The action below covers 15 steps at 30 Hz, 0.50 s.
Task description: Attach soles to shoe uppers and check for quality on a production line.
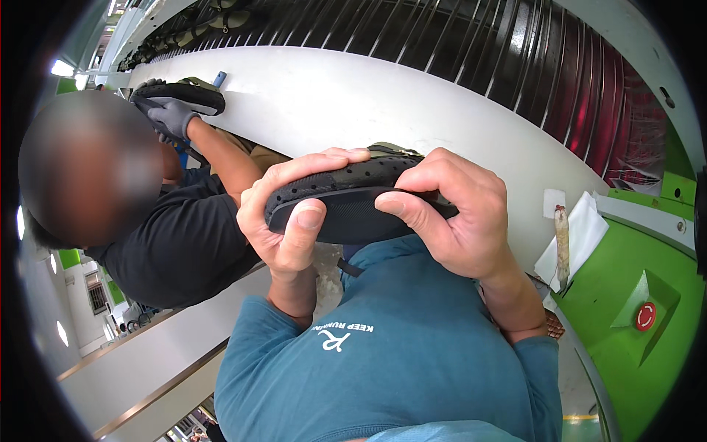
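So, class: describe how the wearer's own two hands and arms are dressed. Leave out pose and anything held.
Both the left hand and right hand are bare: no gloves, rings or watch visible. The forearms are uncovered too. Teal sleeves begin further up the arms, part of a teal top bearing a small white printed logo.

Two black shoe soles, one red button, one white cloth.

White conveyor belt lies open ahead; co-worker's arm crowds the left
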Each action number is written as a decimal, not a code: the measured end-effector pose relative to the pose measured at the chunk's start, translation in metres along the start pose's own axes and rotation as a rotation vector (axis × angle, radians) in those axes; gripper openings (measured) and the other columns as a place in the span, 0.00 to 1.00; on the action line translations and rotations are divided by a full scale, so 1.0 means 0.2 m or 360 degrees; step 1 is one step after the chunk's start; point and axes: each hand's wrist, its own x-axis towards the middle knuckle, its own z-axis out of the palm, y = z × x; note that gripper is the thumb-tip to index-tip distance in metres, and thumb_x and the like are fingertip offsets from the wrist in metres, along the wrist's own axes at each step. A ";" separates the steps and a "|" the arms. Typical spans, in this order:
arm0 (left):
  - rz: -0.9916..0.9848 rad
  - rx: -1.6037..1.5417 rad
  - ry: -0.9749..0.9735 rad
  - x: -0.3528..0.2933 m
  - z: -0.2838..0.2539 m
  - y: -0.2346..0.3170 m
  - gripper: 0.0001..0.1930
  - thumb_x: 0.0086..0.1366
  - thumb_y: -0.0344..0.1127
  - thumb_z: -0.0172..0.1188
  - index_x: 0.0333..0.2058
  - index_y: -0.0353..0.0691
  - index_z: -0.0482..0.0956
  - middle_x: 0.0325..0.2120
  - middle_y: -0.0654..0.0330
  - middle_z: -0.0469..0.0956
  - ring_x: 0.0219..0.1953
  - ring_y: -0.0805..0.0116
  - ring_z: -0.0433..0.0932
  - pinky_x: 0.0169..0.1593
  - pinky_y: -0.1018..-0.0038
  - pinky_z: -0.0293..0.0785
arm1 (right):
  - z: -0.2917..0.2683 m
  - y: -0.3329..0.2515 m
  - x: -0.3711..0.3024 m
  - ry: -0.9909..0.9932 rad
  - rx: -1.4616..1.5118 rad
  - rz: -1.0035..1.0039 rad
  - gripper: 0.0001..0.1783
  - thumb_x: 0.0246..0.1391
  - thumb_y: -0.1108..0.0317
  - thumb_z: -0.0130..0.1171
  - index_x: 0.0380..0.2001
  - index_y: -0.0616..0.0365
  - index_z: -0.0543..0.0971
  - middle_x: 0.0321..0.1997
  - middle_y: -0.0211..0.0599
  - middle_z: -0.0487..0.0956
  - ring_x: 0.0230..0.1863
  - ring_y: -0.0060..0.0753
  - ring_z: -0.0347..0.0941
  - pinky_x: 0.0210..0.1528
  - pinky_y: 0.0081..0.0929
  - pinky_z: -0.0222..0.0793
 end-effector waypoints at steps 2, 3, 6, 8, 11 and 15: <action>0.0015 -0.0010 -0.0004 0.00 0.00 0.00 0.23 0.68 0.36 0.64 0.50 0.16 0.82 0.44 0.29 0.87 0.50 0.40 0.89 0.61 0.50 0.83 | 0.00 -0.01 0.00 -0.0007 0.0088 0.0143 0.12 0.56 0.70 0.81 0.32 0.60 0.84 0.26 0.31 0.80 0.26 0.23 0.76 0.29 0.22 0.68; 0.0013 -0.0039 -0.0003 0.00 0.00 0.00 0.23 0.69 0.36 0.65 0.50 0.16 0.82 0.44 0.29 0.87 0.51 0.40 0.89 0.61 0.50 0.84 | 0.00 -0.02 0.00 -0.0012 0.0085 0.0144 0.12 0.56 0.70 0.81 0.32 0.60 0.84 0.26 0.31 0.80 0.26 0.23 0.76 0.29 0.22 0.68; 0.0023 -0.0099 0.0006 -0.02 0.00 -0.02 0.22 0.68 0.35 0.65 0.50 0.15 0.82 0.43 0.30 0.87 0.51 0.40 0.89 0.60 0.50 0.84 | -0.02 -0.05 0.01 -0.0100 0.0183 0.0393 0.13 0.56 0.70 0.81 0.29 0.60 0.83 0.25 0.29 0.81 0.25 0.19 0.76 0.28 0.21 0.69; 0.0033 -0.0138 0.0005 -0.03 -0.01 -0.04 0.22 0.68 0.34 0.66 0.50 0.15 0.82 0.43 0.30 0.87 0.51 0.39 0.89 0.59 0.50 0.85 | -0.02 -0.06 0.02 -0.0144 0.0191 0.0532 0.14 0.55 0.70 0.82 0.27 0.60 0.83 0.23 0.27 0.80 0.24 0.16 0.75 0.28 0.19 0.68; 0.0052 -0.0115 0.0012 -0.02 -0.02 -0.04 0.22 0.68 0.35 0.67 0.50 0.16 0.82 0.42 0.31 0.88 0.49 0.40 0.90 0.57 0.52 0.86 | -0.02 -0.07 0.03 -0.0149 0.0176 0.0595 0.16 0.54 0.69 0.83 0.24 0.58 0.81 0.20 0.27 0.79 0.22 0.15 0.74 0.27 0.19 0.66; 0.0089 0.0004 -0.0065 -0.01 -0.04 -0.03 0.22 0.68 0.37 0.68 0.48 0.18 0.84 0.40 0.36 0.89 0.46 0.45 0.91 0.55 0.57 0.87 | -0.04 -0.07 0.05 -0.0303 0.0086 0.0632 0.19 0.54 0.67 0.83 0.22 0.58 0.79 0.18 0.26 0.79 0.21 0.15 0.73 0.26 0.18 0.65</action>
